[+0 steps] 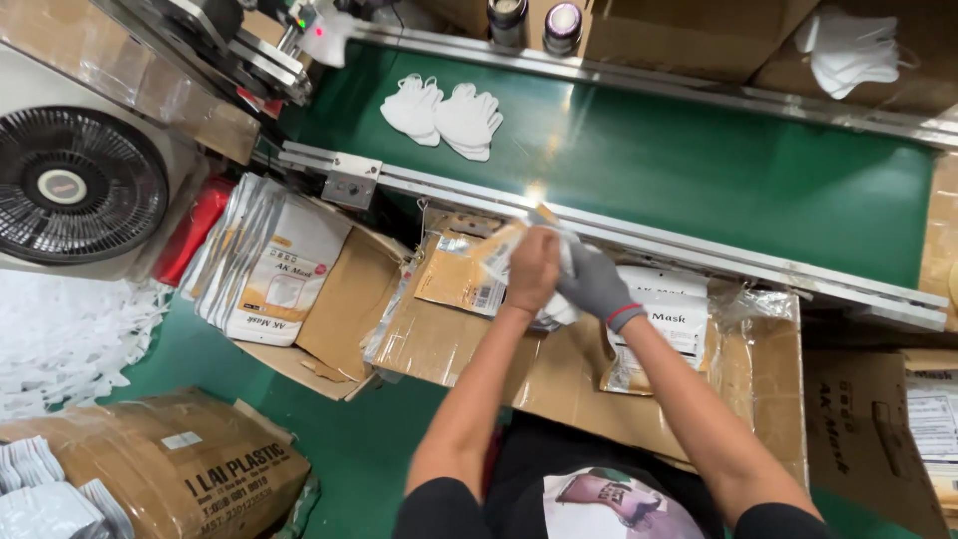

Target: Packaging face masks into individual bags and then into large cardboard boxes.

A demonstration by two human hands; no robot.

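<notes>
Above the cardboard-covered table [449, 344], a bare left hand [531, 269] and grey-gloved right hand [596, 284], fingers closed, grip a white mask [559, 309] at a packaging pouch [496, 250]; motion blur suggests haste, risking a snagged, crumpled mask.

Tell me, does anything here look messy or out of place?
A little. Two small piles of white masks lie loose on the green belt, fanned unevenly. Left of the hands, a stack of flat pouches leans askew against a torn cardboard box. The left hand is bare; the right hand wears a grey glove.
</notes>
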